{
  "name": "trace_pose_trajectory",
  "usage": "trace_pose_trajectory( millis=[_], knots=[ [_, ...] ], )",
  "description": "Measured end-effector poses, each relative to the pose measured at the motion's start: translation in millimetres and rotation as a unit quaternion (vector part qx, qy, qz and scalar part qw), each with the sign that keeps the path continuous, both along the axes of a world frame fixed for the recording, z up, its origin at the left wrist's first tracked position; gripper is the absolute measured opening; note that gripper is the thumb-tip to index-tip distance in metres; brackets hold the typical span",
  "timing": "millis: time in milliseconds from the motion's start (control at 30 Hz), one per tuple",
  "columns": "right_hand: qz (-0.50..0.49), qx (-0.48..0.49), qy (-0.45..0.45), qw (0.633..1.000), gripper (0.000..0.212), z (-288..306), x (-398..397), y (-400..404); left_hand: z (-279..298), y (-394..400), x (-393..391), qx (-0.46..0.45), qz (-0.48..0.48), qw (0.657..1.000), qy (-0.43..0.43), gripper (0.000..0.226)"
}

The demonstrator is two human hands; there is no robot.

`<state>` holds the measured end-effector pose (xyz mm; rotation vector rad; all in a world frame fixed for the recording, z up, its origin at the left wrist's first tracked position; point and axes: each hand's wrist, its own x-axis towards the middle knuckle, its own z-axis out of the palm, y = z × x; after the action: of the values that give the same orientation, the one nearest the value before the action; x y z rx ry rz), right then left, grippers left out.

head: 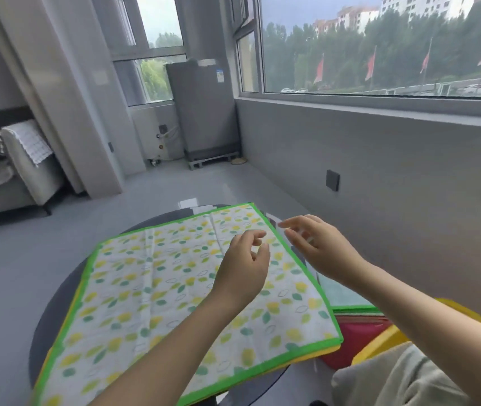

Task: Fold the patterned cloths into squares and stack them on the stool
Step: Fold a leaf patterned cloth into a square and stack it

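The leaf-patterned cloth point(175, 288) lies flat on the round table point(54, 303), under and left of both hands, ready for folding. The left hand point(243, 268) and the right hand point(318, 247) hover loosely curled, holding nothing, seemingly heading for its far-right edge.

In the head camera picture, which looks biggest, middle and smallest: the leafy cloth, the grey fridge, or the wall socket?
1. Leafy cloth, biggest by far, though it lies nearest the camera.
2. Grey fridge, standing far off in the corner, so it only looks smaller.
3. Wall socket, the smallest.
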<state>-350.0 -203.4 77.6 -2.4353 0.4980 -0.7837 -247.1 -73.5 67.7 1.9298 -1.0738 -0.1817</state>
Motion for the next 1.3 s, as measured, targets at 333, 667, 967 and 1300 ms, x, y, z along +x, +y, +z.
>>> trace_pose_trajectory(
  millis=[333, 667, 967, 1300],
  knots=[
    [0.150, -0.010, 0.100, 0.984, 0.026, -64, 35, 79, -50, 134, 32, 0.126, 0.022, 0.992, 0.020, 0.018],
    [0.248, -0.065, 0.158, 0.953, 0.032, -100, 24, 100, -86, 176, 22, 0.206, -0.068, 0.976, 0.005, 0.029],
    [0.286, -0.040, 0.187, 0.939, 0.041, -99, 17, 102, -85, 183, 25, 0.153, -0.055, 0.986, 0.024, 0.020],
    [0.275, 0.005, 0.197, 0.941, 0.043, -94, 19, 104, -82, 182, 23, 0.167, -0.035, 0.984, 0.040, 0.015]
  ],
)
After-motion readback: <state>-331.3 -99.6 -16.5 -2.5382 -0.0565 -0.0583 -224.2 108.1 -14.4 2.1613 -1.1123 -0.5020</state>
